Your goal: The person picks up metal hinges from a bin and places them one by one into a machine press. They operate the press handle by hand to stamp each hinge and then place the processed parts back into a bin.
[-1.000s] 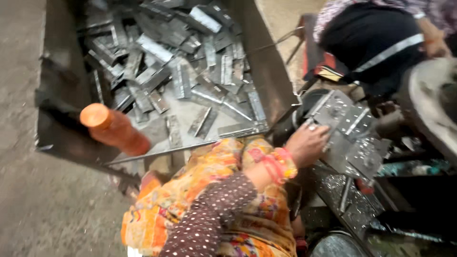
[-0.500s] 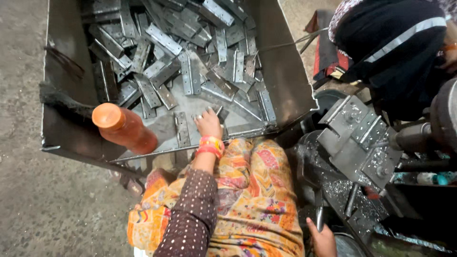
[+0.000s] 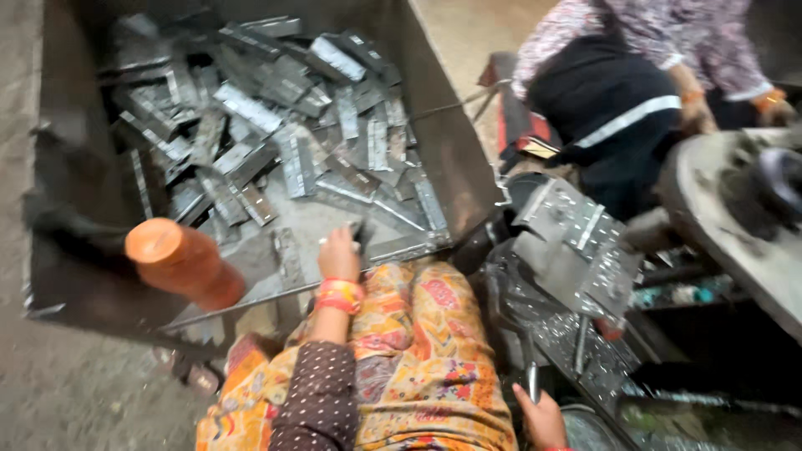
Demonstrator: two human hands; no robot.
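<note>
right hand (image 3: 541,418): bottom edge of view, beside the patterned lap; fingers cut off by the frame, cannot tell if clenched or released
left hand (image 3: 338,255): reaching into the metal bin (image 3: 451,159), orange bangles at wrist; fingers curled on a small metal strip (image 3: 361,238) at the near edge
orange bottle (image 3: 180,263): left of fingers, lying on bin rim
metal strips (image 3: 276,125): heaped beyond fingers
punched plates (image 3: 576,242): right of fingers
other person (image 3: 635,75): far right, seated
</note>
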